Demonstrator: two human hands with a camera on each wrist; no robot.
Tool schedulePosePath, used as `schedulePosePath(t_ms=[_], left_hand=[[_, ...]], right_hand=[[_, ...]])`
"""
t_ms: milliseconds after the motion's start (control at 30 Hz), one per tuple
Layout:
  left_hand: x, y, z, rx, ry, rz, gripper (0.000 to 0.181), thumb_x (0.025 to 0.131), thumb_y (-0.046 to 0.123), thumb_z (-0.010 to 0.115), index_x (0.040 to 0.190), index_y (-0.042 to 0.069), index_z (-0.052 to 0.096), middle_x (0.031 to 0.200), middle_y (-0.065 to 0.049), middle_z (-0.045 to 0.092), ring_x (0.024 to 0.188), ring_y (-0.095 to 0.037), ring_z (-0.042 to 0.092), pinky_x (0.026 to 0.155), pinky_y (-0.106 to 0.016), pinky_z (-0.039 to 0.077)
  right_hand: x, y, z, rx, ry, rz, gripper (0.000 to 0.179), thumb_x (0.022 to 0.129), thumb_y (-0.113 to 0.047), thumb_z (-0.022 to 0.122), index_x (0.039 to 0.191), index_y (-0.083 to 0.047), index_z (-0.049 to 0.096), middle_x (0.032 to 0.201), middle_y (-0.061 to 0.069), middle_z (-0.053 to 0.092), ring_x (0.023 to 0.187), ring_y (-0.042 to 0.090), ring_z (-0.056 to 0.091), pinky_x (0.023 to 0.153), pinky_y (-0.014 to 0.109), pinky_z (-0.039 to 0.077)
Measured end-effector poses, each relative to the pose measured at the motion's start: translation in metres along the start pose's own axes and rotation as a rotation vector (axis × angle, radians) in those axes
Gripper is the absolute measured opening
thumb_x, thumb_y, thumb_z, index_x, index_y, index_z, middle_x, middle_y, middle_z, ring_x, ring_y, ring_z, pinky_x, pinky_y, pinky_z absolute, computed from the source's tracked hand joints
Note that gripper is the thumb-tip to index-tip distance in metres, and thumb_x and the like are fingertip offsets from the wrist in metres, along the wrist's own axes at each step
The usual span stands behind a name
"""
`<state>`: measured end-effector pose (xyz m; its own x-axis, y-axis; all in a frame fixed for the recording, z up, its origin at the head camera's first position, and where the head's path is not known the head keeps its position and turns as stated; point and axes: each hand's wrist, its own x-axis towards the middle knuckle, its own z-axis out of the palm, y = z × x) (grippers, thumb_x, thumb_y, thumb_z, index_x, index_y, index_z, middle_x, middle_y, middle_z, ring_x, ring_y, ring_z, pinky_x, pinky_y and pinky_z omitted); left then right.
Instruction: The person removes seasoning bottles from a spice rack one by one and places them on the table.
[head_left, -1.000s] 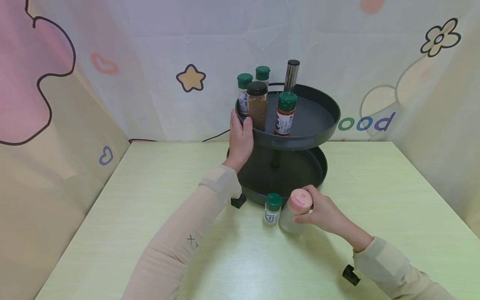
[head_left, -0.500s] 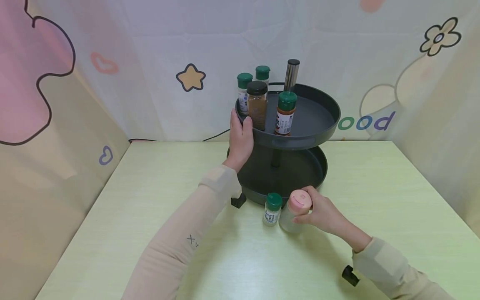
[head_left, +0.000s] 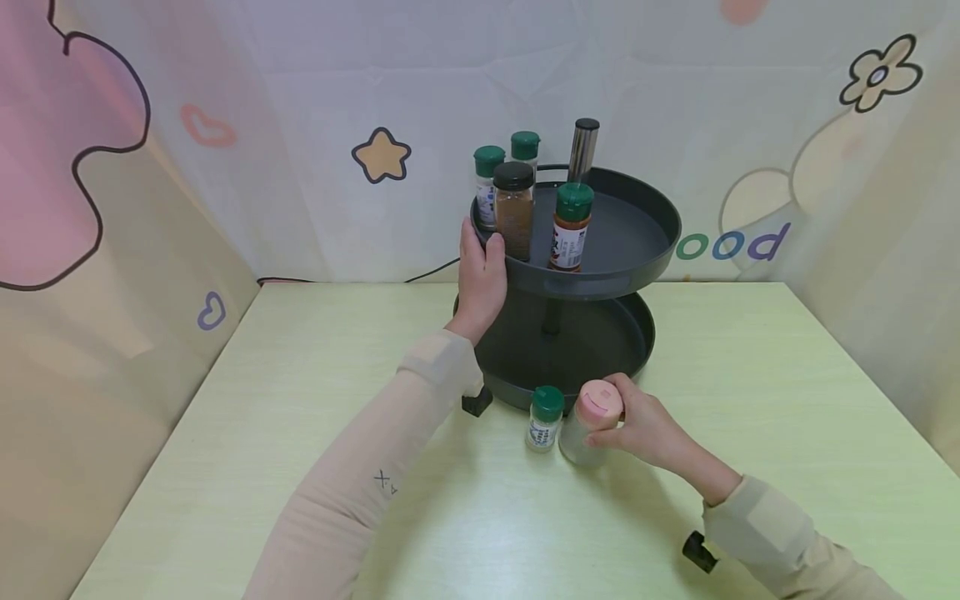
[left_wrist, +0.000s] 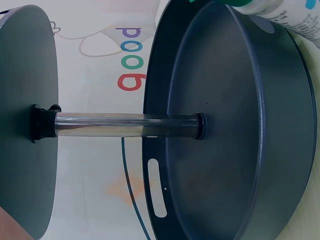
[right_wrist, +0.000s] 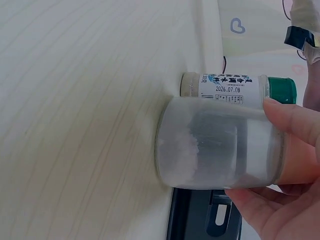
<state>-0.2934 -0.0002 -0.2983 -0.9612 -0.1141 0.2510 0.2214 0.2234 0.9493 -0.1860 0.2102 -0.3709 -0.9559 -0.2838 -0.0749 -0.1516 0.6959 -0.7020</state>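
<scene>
In the lower centre of the head view, a clear jar (head_left: 579, 439) with a pink lid (head_left: 600, 404), gripped near the top between thumb and fingers of the right hand (head_left: 648, 425). Pale contents towards the base, seen sideways in the right wrist view; contact between base and desk (head_left: 750, 375) hard to tell. Just left of the jar in the head view, upright on the desk, a small green-capped bottle (head_left: 543, 432), its white label marked 2026.07.08 in the right wrist view.

Right of the frame's middle, a dark two-tier stand, with the lower tray (head_left: 551, 354) directly behind the jar. At the left edge of the upper tray (head_left: 630, 221), the left hand (head_left: 482, 279), fingers straight and laid against the rim, thumb apart. Standing on that upper tray, from left to right: a white-labelled bottle (head_left: 487, 198) with a green cap, a brown-filled jar (head_left: 514, 221) with a black lid, another green-topped bottle (head_left: 525, 148) partly hidden behind, and a reddish bottle (head_left: 570, 242) nearer the front. Behind the reddish bottle, a metal post (head_left: 582, 154) with a dark tip. Across the upper frame, a pale backdrop (head_left: 315, 183) with a star left of centre and a flower at upper right.
</scene>
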Motion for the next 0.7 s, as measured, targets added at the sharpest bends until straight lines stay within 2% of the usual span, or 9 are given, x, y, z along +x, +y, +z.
schedulePosePath(t_ms=[467, 700], left_hand=[[0.0024, -0.0012, 0.0006, -0.008, -0.001, 0.008, 0.061, 0.094, 0.037, 0.029, 0.143, 0.013, 0.000, 0.150, 0.001, 0.005, 0.137, -0.015, 0.010, 0.110, -0.038, 0.016], [0.0026, -0.0005, 0.0004, -0.009, -0.001, 0.002, 0.061, 0.094, 0.036, 0.029, 0.143, 0.014, 0.000, 0.150, 0.002, 0.004, 0.137, -0.014, 0.010, 0.111, -0.037, 0.016]], right_hand=[[0.0003, 0.0005, -0.0012, -0.001, -0.008, -0.013, 0.065, 0.066, -0.019, 0.076, 0.115, -0.001, 0.037, 0.111, 0.016, 0.052, 0.093, 0.025, 0.051, 0.075, 0.036, 0.049], [-0.0012, 0.0007, -0.0051, 0.006, -0.017, -0.038, 0.063, 0.068, -0.021, 0.075, 0.115, 0.000, 0.037, 0.112, 0.017, 0.053, 0.100, 0.029, 0.053, 0.083, 0.043, 0.048]])
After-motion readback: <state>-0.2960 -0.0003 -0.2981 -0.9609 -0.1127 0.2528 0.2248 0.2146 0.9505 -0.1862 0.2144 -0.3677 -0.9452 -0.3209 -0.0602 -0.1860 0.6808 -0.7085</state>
